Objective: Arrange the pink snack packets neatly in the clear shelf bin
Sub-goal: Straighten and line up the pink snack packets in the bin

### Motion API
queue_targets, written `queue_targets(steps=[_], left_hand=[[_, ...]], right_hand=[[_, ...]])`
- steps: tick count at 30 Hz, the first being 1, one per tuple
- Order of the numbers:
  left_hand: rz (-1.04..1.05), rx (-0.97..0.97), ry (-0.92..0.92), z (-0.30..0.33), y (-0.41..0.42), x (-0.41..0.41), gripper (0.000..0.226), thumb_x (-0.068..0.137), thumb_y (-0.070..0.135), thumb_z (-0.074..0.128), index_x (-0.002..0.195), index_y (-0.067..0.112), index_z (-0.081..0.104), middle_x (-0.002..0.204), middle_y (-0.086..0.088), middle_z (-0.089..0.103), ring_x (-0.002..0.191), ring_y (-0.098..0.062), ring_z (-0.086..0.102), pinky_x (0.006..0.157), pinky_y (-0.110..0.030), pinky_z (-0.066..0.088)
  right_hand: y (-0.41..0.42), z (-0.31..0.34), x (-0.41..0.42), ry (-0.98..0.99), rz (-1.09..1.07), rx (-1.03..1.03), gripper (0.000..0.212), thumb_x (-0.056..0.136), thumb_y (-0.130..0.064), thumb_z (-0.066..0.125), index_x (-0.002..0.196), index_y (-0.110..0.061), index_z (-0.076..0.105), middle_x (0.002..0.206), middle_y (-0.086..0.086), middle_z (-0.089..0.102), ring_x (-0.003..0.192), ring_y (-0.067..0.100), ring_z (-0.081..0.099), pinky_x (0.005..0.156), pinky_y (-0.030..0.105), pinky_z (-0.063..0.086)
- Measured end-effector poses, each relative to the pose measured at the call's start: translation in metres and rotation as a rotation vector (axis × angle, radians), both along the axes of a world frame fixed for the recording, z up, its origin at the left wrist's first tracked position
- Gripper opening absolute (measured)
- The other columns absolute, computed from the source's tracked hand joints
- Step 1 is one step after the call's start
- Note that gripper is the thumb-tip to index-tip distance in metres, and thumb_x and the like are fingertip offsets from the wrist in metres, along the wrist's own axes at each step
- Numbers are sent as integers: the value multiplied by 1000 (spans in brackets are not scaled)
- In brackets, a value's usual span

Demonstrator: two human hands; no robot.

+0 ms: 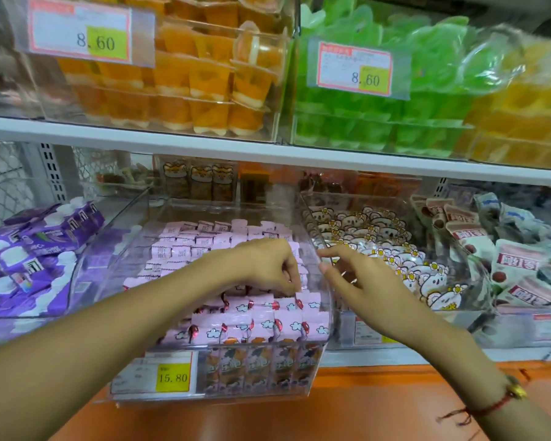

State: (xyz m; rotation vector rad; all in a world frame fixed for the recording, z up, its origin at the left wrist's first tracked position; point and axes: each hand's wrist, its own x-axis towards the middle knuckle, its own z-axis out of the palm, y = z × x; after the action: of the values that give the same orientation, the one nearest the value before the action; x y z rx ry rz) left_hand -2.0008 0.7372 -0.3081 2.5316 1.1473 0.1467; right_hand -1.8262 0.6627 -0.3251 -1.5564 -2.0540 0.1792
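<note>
Yellow tag (173, 377) on pink-packet bin reads 15.80, two upper shelf tags (96, 43) (365, 79) read 8.60

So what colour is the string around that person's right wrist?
The string bracelet is red, with a small gold charm, seen in the head view.

1. Clear shelf bin (318, 249): middle of the lower shelf; holds the snack packets (261, 319) in rows, front to back.
2. Price label (172, 377): on that bin's front face, at its left.
3. Left hand (268, 265): inside the bin, over the front rows.
4. Right hand (360, 281): at the bin's right wall.
5. Spouted pouches (42, 249): bin to the left.
6. Bear packets (395, 249): bin to the right.
7. Jelly cups (198, 90): upper shelf, above.
</note>
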Motion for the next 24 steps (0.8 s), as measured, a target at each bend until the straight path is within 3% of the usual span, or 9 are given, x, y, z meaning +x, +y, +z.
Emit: queue_targets(steps=[2,5,10,12,15,18,20,22,24], left_hand=[[11,-6,21,4,0,3,11,84,25,66,91,26,74,60,21,60,62,3,54,55,-19,41],[71,205,-2,0,-8,3,7,86,28,63,84,30,70,88,10,58,92,-13,53,70,-29,44],[192,397,-407,-15,-30,-4,10,95,31,52,93,25,60,99,11,53,97,-11,51,76,-33,46],[250,322,-601,-12,-33,-7,12,96,31,49,97,24,59,97,13,57,90,-7,56,73,-28,48],[325,225,-870,-1,-36,-9,12,96,27,50,98,19,59,94,12,60,88,-3,56,76,-19,47],[431,60,-1157,9,-39,-11,14,97,24,49,100,17,60,93,5,65,87,-7,62,78,-22,51],[497,-212,-1347,15,-41,-12,18,98,23,49,102,14,63,94,0,69,81,-6,66,71,-19,56],[528,-504,-1488,19,-43,-16,18,96,21,53,96,9,67,89,-4,70,77,-8,66,63,-18,56],[555,-649,-1525,21,-45,-20,16,94,21,56,95,9,66,86,-3,68,76,-9,65,61,-22,58]], right_hand=[[0,-2,2,100,55,-61,26,97,-35,44,120,-25,52,60,-21,58,53,-2,52,51,15,33],[-2,-2,3,175,79,-89,25,97,-33,44,119,-22,50,58,-27,56,51,-1,51,51,14,32],[-3,0,0,119,56,-78,24,98,-34,41,119,-24,48,58,-23,56,51,1,50,52,20,29],[-4,0,-2,108,31,-62,25,97,-35,42,119,-25,50,63,-15,57,55,3,52,55,28,37],[-6,3,-7,104,-26,32,31,94,-41,47,122,-28,51,89,-13,60,76,9,60,71,40,50],[-7,7,-13,235,-9,94,49,85,-51,56,128,-30,47,111,-16,57,96,3,56,78,29,51],[-10,9,-20,341,49,84,53,82,-47,63,130,-32,45,116,-20,55,102,-5,53,80,14,47],[-11,11,-26,424,101,128,46,82,-35,68,124,-29,51,113,-21,59,99,-4,57,77,12,48],[-11,16,-30,538,108,183,29,83,-24,70,110,-21,62,100,-14,68,88,0,63,67,12,49]])
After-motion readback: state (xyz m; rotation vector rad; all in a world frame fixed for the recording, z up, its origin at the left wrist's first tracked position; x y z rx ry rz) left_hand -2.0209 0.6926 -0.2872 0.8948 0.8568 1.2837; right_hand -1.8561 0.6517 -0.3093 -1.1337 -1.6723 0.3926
